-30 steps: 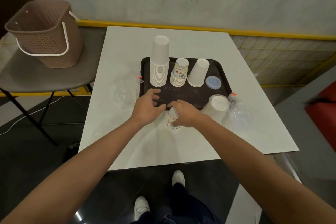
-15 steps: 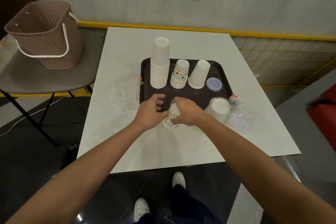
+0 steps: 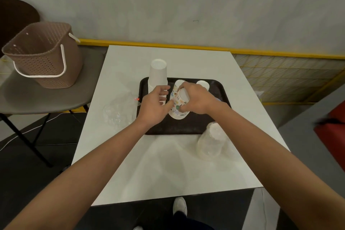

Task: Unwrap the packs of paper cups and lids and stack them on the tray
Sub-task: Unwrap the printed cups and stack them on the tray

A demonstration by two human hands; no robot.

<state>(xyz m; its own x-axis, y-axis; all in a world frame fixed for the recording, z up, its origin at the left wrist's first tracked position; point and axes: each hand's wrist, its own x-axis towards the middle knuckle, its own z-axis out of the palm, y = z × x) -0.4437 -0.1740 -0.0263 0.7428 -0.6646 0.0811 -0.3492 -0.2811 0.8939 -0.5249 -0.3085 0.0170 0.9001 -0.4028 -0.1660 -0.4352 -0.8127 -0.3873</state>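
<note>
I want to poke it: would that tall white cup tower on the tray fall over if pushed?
Probably, if pushed up high. The tall white cup stack is high and narrow, so it would likely tip. Paper cups look light, so a low push may just slide it on the tray. The nested cups might scatter.

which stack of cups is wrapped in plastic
The white stack on the table, off the near right corner of the tray; the others are bare.
</note>
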